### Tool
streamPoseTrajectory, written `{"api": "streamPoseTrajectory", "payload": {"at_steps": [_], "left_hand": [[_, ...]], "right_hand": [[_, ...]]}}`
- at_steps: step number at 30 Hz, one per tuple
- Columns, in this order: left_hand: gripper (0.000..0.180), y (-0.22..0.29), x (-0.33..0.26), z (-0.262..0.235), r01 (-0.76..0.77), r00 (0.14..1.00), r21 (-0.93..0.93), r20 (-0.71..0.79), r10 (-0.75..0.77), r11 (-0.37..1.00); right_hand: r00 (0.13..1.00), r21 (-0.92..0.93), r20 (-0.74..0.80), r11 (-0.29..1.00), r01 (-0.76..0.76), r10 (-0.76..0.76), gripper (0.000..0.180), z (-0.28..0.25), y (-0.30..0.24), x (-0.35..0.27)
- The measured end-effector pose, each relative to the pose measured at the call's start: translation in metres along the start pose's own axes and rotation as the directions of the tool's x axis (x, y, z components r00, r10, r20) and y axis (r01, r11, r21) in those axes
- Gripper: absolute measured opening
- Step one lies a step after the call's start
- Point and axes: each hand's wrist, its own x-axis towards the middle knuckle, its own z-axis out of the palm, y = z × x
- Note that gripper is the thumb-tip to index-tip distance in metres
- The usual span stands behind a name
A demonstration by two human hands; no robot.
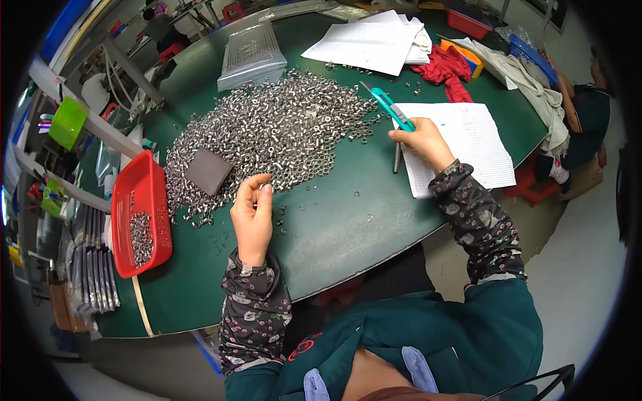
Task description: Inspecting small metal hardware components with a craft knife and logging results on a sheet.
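Observation:
A large heap of small shiny metal nuts [274,130] covers the middle of the green table [348,220]. My left hand [253,212] rests at the heap's near edge, its fingers curled together over a few nuts; what it pinches is too small to tell. My right hand [422,140] holds a teal utility knife [390,107] whose tip points toward the heap, and rests on a lined sheet of paper [468,144]. A pen [397,158] lies just under that hand. A dark square block [208,170] sits on the heap's left part.
A red tray [137,194] holding some nuts stands at the left. Behind the heap lie a clear plastic bag [253,57], white papers [368,43], a red cloth [447,67] and bins. Another person [588,113] sits at the far right.

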Motion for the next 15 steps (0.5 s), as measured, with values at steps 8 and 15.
{"api": "streamPoseTrajectory", "payload": {"at_steps": [8,15], "left_hand": [[0.022,-0.011,0.011,-0.016,0.342,0.914,-0.654,0.067,-0.399,0.674],[0.023,-0.003,0.022,-0.015,0.545,0.823,-0.691,0.33,-0.462,0.476]], "right_hand": [[0.986,-0.051,-0.155,0.997,0.052,-0.059,0.03,0.008,0.014,0.004],[0.969,0.595,-0.097,0.767,0.241,-0.229,0.018,0.018,-0.062,-0.022]]}}
